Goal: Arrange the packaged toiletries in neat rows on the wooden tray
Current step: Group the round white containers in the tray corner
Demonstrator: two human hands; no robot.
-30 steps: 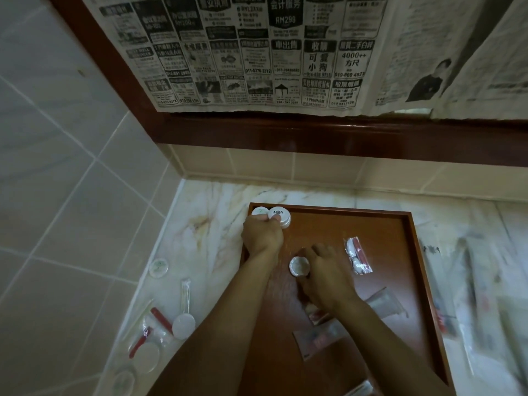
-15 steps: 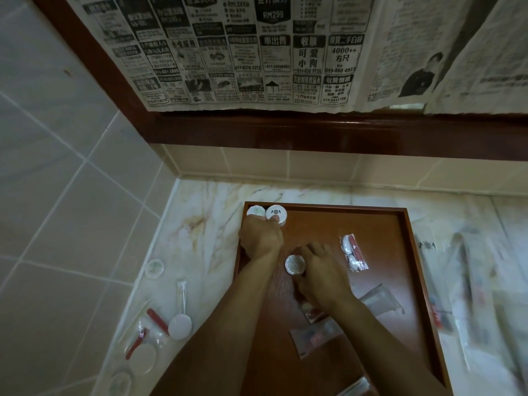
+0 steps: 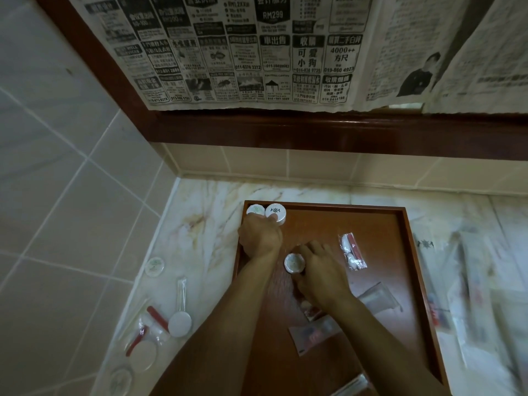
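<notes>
Barely anything is shifting between the earlier frames and now: both hands are staying where they were on the wooden tray, and the view is merely drifting slightly. At the tray's far left corner the left hand is resting with a fingertip on the dark-printed round pack, which is touching the pale round pack beside it; whether the other fingers are curling round anything I cannot tell. Nearer the person, the right hand is pinching a third round pack between thumb and fingers, just off the left wrist and well apart from the corner pair.

Just right of that grip a red-and-white sachet is lying askew; clear wrapped packets are lying under and behind the right wrist. More toiletries are waiting off the tray, left of the left forearm, among them a loose round pack.

Sliding the held pack toward the corner is risky: arriving too fast, it would probably knock the pair out of line, and the trailing wrist could drag the packets beneath it.
</notes>
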